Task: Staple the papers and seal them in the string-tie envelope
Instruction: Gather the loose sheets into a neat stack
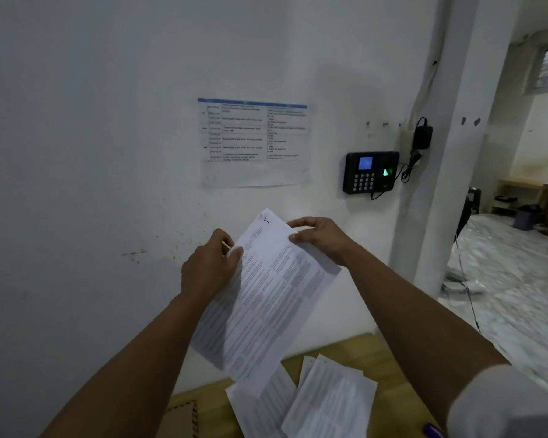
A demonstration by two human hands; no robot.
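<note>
White printed paper sheets (266, 298) are held up over the tan wooden table (355, 346), pinched at far corners by left hand (211, 267) & right hand (321, 237). More loose white sheets (326, 403) lie on table below; brown envelope edge (184, 418) at near left.

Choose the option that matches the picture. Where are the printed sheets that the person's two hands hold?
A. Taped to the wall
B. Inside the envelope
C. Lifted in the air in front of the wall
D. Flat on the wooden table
C: the left hand and right hand grip the printed sheets by their upper edges, raised above the wooden table, where other loose sheets lie.
</note>
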